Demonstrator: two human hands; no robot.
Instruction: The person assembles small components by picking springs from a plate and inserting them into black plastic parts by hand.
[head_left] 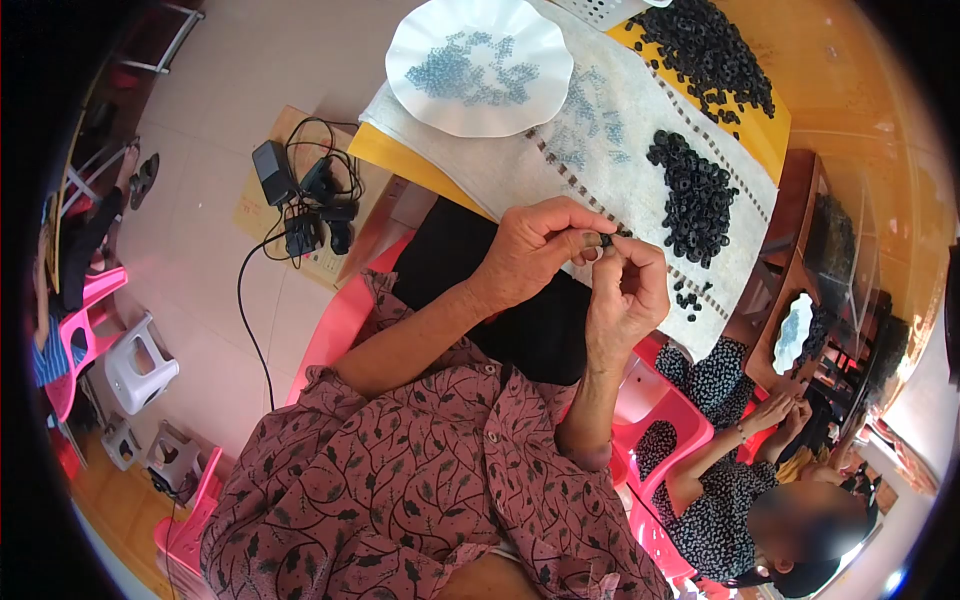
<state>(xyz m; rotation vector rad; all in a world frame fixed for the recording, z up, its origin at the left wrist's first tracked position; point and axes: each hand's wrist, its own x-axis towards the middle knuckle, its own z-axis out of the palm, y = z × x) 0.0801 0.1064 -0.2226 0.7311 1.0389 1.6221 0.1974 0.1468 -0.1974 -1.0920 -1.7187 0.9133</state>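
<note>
The left hand (535, 250) and right hand (627, 292) pinched one small black part (606, 240) between their fingertips, seemingly unfinished. Rightward lay a nearer black heap (697, 200) and a farther one, which was done unclear; ahead-left, the scalloped plate (530, 113) held plentiful bluish beads (447, 75).

Pale, pinkish tiles (210, 170) run across the floor. Over on the left I see a grey-white plastic stool (128, 375) near a bright pink chair (104, 288); to the right, another pink chair (668, 435), with white light glaring at the room's far edge.
</note>
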